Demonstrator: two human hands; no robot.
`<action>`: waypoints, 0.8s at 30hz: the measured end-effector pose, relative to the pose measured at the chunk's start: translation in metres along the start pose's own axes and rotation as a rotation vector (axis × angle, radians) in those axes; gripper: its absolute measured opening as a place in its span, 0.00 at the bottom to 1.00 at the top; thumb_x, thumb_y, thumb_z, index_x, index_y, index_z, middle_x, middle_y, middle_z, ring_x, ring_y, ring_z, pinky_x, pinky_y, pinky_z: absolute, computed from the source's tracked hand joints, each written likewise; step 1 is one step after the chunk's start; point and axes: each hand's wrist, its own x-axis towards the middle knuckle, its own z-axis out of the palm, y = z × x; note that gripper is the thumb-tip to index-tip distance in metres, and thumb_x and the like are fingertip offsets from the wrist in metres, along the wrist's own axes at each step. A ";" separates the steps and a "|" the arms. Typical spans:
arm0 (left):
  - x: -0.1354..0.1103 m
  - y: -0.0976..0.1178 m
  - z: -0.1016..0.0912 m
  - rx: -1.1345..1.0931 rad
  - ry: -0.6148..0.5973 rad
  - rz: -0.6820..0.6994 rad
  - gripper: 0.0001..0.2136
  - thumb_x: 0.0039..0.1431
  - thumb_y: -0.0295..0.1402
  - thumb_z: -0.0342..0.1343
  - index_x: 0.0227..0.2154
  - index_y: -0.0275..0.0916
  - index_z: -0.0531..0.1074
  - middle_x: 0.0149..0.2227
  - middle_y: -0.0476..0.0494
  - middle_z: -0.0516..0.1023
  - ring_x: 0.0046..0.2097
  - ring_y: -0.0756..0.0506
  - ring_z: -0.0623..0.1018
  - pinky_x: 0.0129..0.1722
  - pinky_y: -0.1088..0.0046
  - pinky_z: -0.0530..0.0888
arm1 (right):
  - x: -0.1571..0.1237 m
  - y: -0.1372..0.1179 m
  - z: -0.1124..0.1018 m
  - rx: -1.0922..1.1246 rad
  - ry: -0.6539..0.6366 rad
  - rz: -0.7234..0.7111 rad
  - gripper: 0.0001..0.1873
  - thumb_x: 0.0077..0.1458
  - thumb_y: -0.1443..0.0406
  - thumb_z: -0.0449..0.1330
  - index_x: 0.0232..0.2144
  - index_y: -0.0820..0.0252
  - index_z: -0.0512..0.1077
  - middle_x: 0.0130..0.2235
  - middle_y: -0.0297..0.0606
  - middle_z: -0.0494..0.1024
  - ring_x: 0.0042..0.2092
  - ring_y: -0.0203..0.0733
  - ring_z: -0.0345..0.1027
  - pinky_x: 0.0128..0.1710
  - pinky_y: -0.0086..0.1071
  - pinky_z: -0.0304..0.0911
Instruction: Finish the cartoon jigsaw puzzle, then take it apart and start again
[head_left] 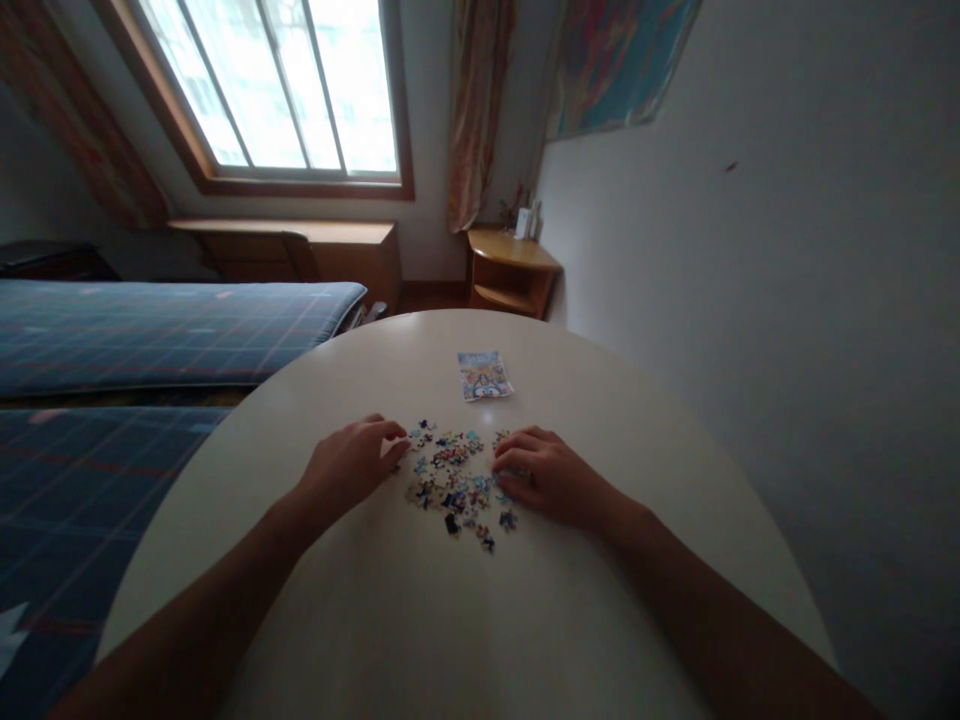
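Note:
A loose heap of jigsaw puzzle pieces (pixel 454 485) lies on the white round table (pixel 480 630), in blue, yellow, dark and pale colours. At the heap's left edge is my left hand (pixel 356 460), its thumb and forefinger bent and apart with a gap between them. My right hand (pixel 551 475) rests at the right edge, fingers spread and curved over a few pieces; whether it touches them is hidden under the fingers. Beyond the heap lies a small printed picture sheet (pixel 484 376), mostly blue with some orange.
To the left stands a bed with a blue plaid mattress (pixel 172 335), close to the table's edge. A white wall (pixel 750 330) runs along the right. Behind are a wooden desk (pixel 300 232), a corner shelf (pixel 514 250) and a bright window (pixel 277 80).

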 end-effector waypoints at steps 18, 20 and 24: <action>0.002 0.008 0.003 -0.108 0.039 0.123 0.07 0.62 0.33 0.55 0.34 0.47 0.78 0.40 0.53 0.80 0.35 0.48 0.77 0.32 0.74 0.65 | 0.003 0.002 0.005 -0.097 0.117 0.148 0.05 0.58 0.69 0.62 0.34 0.55 0.78 0.38 0.37 0.83 0.48 0.46 0.75 0.50 0.42 0.65; -0.001 0.011 0.000 -0.073 0.026 0.135 0.07 0.62 0.33 0.56 0.34 0.48 0.79 0.42 0.53 0.80 0.36 0.48 0.78 0.31 0.75 0.64 | 0.002 0.004 0.001 -0.095 0.110 0.141 0.05 0.57 0.69 0.63 0.33 0.54 0.78 0.37 0.35 0.83 0.48 0.46 0.75 0.50 0.41 0.65; -0.003 0.013 0.000 -0.055 0.005 0.143 0.08 0.63 0.35 0.55 0.35 0.48 0.80 0.43 0.53 0.81 0.37 0.47 0.79 0.31 0.75 0.65 | 0.000 0.006 -0.002 -0.072 0.082 0.098 0.03 0.56 0.66 0.65 0.33 0.53 0.79 0.39 0.34 0.83 0.46 0.44 0.74 0.49 0.39 0.66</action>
